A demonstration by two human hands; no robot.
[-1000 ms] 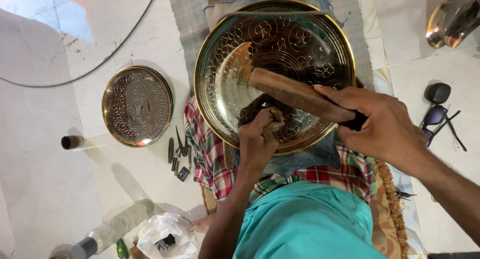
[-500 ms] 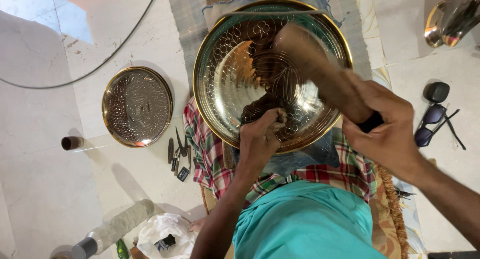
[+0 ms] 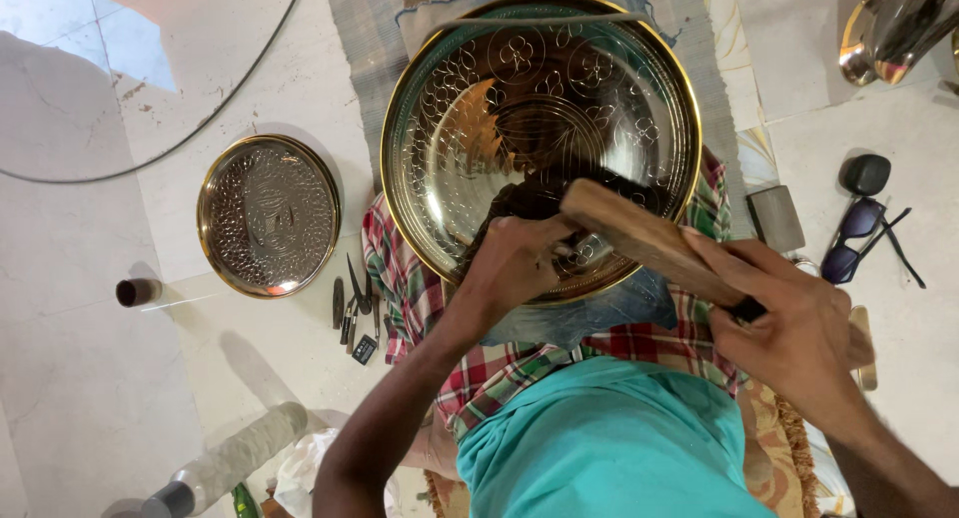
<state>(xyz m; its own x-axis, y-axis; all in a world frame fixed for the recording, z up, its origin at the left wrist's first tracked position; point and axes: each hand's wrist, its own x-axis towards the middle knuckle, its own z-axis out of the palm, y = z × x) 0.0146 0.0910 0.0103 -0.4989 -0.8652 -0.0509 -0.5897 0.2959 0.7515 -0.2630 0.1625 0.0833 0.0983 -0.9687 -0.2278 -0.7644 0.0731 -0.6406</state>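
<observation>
A large round brass plate with engraved flower patterns rests on my lap over a checked cloth. My left hand is closed around a small dark chisel-like tool, hidden in the fist, pressed against the plate's near part. My right hand grips the handle of a wooden mallet, whose head lies low, right beside my left hand over the tool.
A smaller engraved brass plate lies on the pale floor to the left. Several small metal punches sit beside the cloth. Sunglasses, a grey block, a shiny metal vessel, a small cylinder and a wrapped roll lie around.
The mallet rose from low over the plate to a raised, tilted position, then came back down beside my left hand. My left hand stayed in place on the plate.
</observation>
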